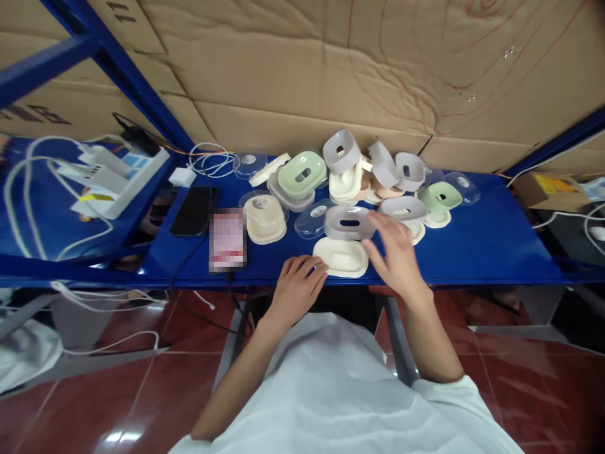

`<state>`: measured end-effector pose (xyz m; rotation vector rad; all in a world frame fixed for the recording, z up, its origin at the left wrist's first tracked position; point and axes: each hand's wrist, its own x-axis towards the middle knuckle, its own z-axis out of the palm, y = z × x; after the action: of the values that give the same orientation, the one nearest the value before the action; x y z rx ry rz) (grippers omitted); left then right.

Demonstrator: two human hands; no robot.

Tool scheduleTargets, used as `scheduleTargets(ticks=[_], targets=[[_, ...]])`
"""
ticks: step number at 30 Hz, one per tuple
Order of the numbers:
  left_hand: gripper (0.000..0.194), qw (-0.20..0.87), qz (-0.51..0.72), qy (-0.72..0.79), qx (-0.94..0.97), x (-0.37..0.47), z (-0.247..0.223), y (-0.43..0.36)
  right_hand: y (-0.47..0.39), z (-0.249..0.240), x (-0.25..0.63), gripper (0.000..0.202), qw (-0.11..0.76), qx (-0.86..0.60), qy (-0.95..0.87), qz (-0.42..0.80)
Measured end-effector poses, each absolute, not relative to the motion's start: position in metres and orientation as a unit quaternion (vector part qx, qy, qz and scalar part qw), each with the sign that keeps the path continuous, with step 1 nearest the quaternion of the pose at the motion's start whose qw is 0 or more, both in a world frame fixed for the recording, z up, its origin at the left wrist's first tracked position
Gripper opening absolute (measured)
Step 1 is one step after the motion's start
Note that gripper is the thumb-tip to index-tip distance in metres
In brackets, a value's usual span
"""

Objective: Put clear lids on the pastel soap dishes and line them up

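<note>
My left hand [299, 287] is at the near left end of a cream soap dish base [341, 265], its fingers bent and the thumb close to them at the rim. My right hand [396, 255] has thumb and fingers apart, with the fingertips at the right end of a grey soap dish tray [348, 216] that has an oval slot. This tray lies just behind the cream base. Left of it leans a clear plastic lid [309, 222] with a round label. Another slotted grey tray [404, 207] lies beyond my right fingers.
Behind lie a green tray [302, 167], grey trays [341, 146] and a second green tray [442, 194]. To the left are a lidded cream dish [265, 221], a lit phone [227, 239], a dark phone [191, 211] and a power strip [127, 189]. A cardboard wall [293, 69] borders the blue table [501, 246].
</note>
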<state>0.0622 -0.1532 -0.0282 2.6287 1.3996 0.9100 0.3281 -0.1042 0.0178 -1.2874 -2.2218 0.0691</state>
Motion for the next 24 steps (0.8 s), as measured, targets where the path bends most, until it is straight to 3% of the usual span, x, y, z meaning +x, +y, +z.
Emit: scheduleTargets(ticks=[3, 6, 9, 13, 19, 24], targets=[[0.012, 0.029, 0.313, 0.432, 0.845, 0.055, -0.030, -0.150, -0.097, -0.003, 0.330, 0.047, 0.282, -0.470, -0.835, 0.058], [0.015, 0.044, 0.321, 0.418, 0.848, 0.051, -0.031, -0.144, -0.097, -0.010, 0.331, 0.033, 0.308, -0.475, -0.821, 0.072], [0.033, 0.030, 0.329, 0.435, 0.838, 0.051, -0.032, -0.140, -0.110, -0.003, 0.324, 0.026, 0.287, -0.447, -0.844, 0.070], [0.046, 0.009, 0.314, 0.425, 0.849, 0.047, -0.032, -0.139, -0.129, -0.002, 0.305, 0.030, 0.257, -0.401, -0.878, 0.052], [0.032, -0.017, 0.343, 0.433, 0.833, 0.035, -0.027, -0.147, -0.135, -0.013, 0.293, 0.039, 0.256, -0.359, -0.896, 0.049], [0.032, -0.002, 0.338, 0.436, 0.834, 0.032, -0.028, -0.150, -0.132, -0.004, 0.295, 0.039, 0.272, -0.332, -0.902, 0.056]])
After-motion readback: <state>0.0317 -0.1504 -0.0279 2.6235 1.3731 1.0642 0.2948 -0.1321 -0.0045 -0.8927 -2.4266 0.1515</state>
